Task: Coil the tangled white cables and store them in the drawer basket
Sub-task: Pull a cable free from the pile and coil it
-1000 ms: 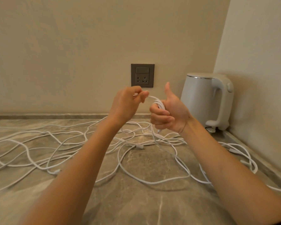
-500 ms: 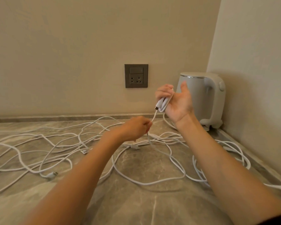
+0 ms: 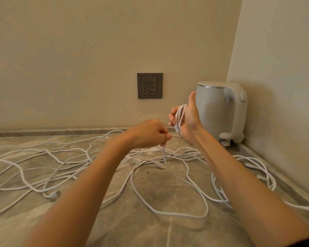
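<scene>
The right hand (image 3: 187,120) is up in the air, thumb pointing to 12 o'clock. A few white loops (image 3: 179,115) go round its palm, and the fingers (image 3: 172,113) curl a little over them. The left hand (image 3: 148,133) is lower, at 8 o'clock from the right one and very close to it. It is closed in a small fist and pinches one cable (image 3: 164,154). That cable hangs down toward 6 o'clock, and its plug tip (image 3: 164,167) nearly touches the counter (image 3: 150,225).

The other white cables (image 3: 75,157) lie all over the grey stone counter in a big messy tangle (mostly out at 9 o'clock, with more loops at 4 o'clock by the side wall). A white kettle (image 3: 219,111) stands in the corner at 3 o'clock, just behind the right hand. A grey socket (image 3: 149,85) is on the back wall at 12 o'clock from the left hand.
</scene>
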